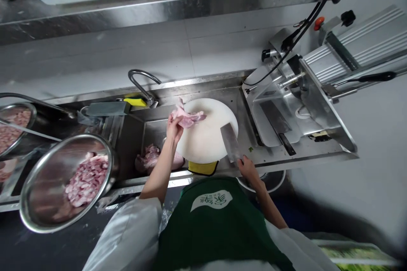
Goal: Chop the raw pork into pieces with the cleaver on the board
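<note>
Over the left part of a round white cutting board, my left hand is closed on a piece of raw meat, pale pink with a redder end. My right hand grips the handle of a cleaver. The cleaver's broad blade lies across the board's right edge. Larger raw meat pieces are in the sink below my left forearm, which partly hides them. A yellow cloth with a dark border shows under the board's near edge.
A steel bowl of cut meat stands left, with another meat bowl behind. A curved faucet rises behind the sink, beside a yellow sponge. On the right stand a slicing machine and a second cleaver. A shelf overhangs the back.
</note>
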### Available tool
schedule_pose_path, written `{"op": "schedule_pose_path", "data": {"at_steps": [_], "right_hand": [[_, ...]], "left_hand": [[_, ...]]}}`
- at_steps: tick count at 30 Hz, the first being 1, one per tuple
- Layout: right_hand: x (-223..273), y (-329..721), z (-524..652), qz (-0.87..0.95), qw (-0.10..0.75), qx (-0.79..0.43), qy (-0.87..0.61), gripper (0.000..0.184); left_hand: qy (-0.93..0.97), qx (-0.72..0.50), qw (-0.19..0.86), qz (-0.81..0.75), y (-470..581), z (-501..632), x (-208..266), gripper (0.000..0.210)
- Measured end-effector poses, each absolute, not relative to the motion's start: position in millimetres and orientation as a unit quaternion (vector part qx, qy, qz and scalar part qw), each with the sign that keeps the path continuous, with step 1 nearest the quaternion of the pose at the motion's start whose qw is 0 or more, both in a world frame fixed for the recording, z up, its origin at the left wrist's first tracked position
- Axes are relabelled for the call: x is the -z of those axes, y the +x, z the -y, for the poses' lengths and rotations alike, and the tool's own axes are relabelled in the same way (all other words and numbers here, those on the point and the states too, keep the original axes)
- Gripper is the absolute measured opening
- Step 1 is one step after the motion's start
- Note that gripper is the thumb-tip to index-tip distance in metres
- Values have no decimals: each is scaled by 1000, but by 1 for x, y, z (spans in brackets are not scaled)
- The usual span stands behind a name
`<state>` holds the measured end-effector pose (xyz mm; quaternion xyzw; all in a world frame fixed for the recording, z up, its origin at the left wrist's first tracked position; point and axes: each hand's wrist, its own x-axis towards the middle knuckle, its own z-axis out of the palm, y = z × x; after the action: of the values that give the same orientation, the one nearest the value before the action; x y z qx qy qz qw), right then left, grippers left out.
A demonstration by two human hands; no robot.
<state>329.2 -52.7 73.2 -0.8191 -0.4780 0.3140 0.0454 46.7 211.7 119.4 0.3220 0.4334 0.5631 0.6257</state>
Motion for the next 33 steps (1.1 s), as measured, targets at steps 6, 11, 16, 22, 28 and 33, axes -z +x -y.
{"op": "schedule_pose_path", "data": {"at_steps": [6, 11, 16, 22, 28, 33], "right_hand": [[-72, 325, 55, 478, 41, -315, -819, 24], [-70, 324, 56, 470, 39, -318, -823, 24], [-72, 326, 52, 477, 25, -314, -820, 23], [-75, 323, 52, 458, 37, -330, -825, 22], [-76, 323, 53, 438, 55, -355, -824, 22], [-76, 324, 51, 440, 57, -355, -823, 23]], "left_hand": [[484, -375, 352, -708, 10, -152, -50, 26], [678, -273, 175, -660, 13, -157, -58, 28], [740, -17, 278, -613, 50, -186, -69, 72], [717, -19, 434, -546, 59, -180, -62, 57], [507, -271, 667, -473, 64, -173, -82, 48], [303, -337, 800, -392, 72, -157, -93, 51]]}}
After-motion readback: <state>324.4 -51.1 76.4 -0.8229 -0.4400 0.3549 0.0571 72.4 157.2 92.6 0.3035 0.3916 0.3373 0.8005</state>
